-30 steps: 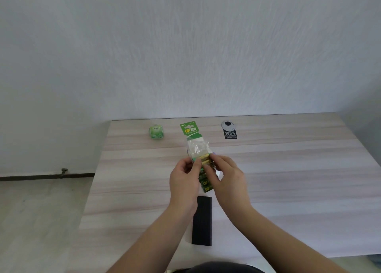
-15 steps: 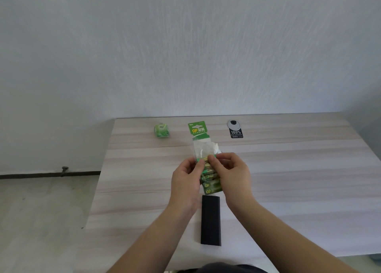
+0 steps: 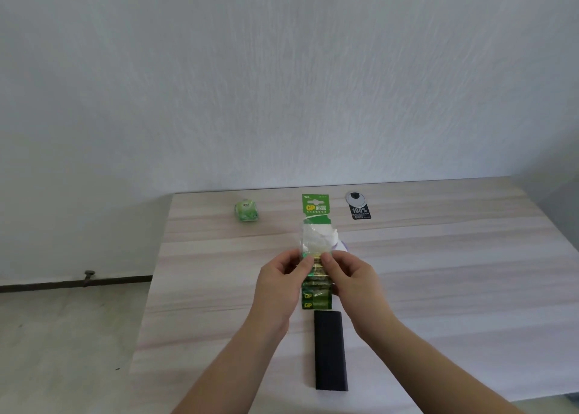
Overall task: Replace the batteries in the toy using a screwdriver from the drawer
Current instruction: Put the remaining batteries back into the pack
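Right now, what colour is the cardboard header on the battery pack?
Green with white lettering, on the battery pack's cardboard header, seen in the head view.

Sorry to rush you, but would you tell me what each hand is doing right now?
Left hand: pinching the green-carded clear plastic battery pack.
Right hand: pinching the same pack.

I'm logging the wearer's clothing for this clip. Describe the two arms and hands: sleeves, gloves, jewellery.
Both forearms are bare up to the picture's lower edge, with no sleeve in view. The left hand and right hand wear no gloves, and no rings, watch or bracelet show. The fingers are bare, nails short.
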